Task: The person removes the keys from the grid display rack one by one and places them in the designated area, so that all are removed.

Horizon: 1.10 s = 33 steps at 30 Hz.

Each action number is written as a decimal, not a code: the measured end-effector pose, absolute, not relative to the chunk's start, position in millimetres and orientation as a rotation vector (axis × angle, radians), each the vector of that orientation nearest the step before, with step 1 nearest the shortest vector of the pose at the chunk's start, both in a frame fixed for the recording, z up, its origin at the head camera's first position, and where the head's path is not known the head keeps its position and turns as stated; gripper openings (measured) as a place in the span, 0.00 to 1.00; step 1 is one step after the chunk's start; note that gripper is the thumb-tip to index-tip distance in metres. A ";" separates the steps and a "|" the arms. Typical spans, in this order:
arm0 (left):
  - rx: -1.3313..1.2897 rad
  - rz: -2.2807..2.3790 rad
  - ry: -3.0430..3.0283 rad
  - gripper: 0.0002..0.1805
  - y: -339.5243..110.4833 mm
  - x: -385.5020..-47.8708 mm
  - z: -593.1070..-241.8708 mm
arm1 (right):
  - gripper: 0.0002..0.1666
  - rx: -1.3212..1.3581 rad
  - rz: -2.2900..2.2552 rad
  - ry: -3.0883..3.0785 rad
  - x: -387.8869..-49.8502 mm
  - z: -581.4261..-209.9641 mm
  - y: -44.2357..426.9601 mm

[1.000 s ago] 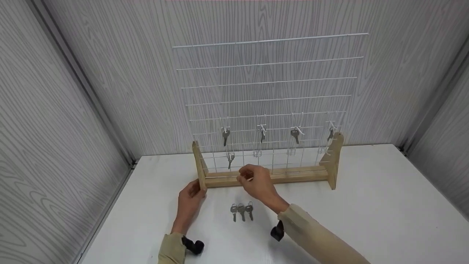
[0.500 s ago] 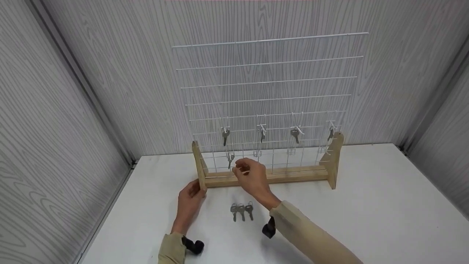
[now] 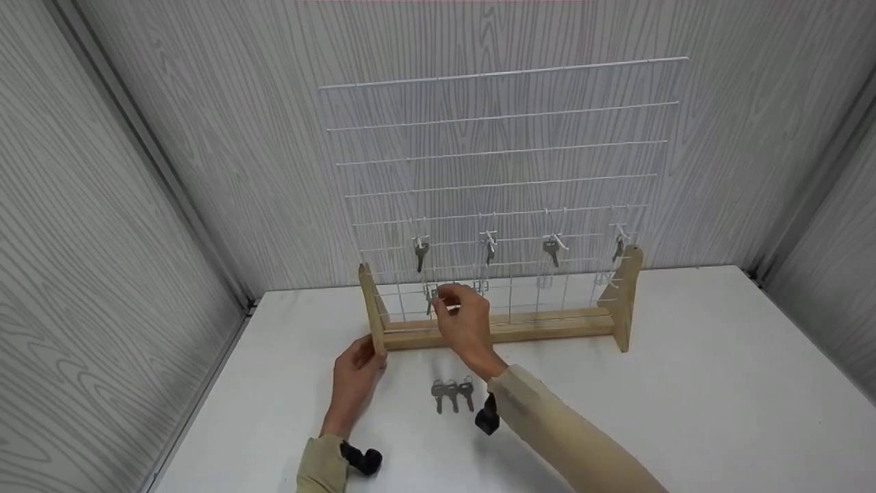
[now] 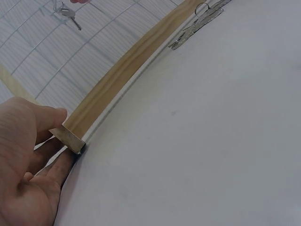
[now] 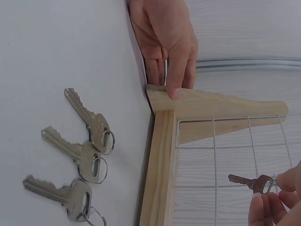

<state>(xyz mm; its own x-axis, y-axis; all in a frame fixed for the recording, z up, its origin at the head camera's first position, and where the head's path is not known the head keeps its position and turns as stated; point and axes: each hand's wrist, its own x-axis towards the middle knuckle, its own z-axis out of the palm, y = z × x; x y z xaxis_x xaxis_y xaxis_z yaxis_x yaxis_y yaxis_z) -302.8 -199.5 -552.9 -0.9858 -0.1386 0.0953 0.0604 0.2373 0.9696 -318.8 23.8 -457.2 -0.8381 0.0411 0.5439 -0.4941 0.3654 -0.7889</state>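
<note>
My left hand (image 3: 356,376) holds the lower left end of the wooden stand (image 3: 375,315), with the thumb and fingers on either side of its end piece. A key (image 5: 254,182) with a ring hangs at the left of the wire grid's lower row. Around its head and ring are the bent thumb and fingers of my right hand (image 3: 465,318), with a gap between them; in the left wrist view the fingertips look apart from the key (image 4: 68,13). Three keys (image 3: 452,396) with rings lie side by side on the white table in front of the stand.
The white wire grid (image 3: 506,185) rises from the stand. Several keys, such as one at the upper left (image 3: 421,255), hang on its upper row of hooks. Lower hooks (image 3: 544,281) stick out to the right. Grey wood-patterned panels (image 3: 171,103) enclose the table (image 3: 718,383).
My right hand has moved up and to the left, from in front of the wooden bar to the hanging key on the lower row. The left hand stays at the stand's end.
</note>
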 end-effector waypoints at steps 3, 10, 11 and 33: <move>0.073 -1.842 -2.335 0.28 -199.5 -303.4 -553.7 | 0.08 0.370 1.504 -2.166 -322.4 -456.3 22.0; 0.041 -1.885 -2.308 0.28 -199.7 -302.5 -555.1 | 0.07 0.316 1.532 -2.165 -328.1 -455.2 18.2; 0.042 -1.886 -2.306 0.28 -199.8 -302.5 -555.2 | 0.07 0.314 1.529 -2.167 -328.7 -455.1 17.7; 0.050 -1.911 -2.300 0.28 -200.9 -302.1 -554.0 | 0.04 0.335 1.515 -2.182 -325.1 -450.9 21.3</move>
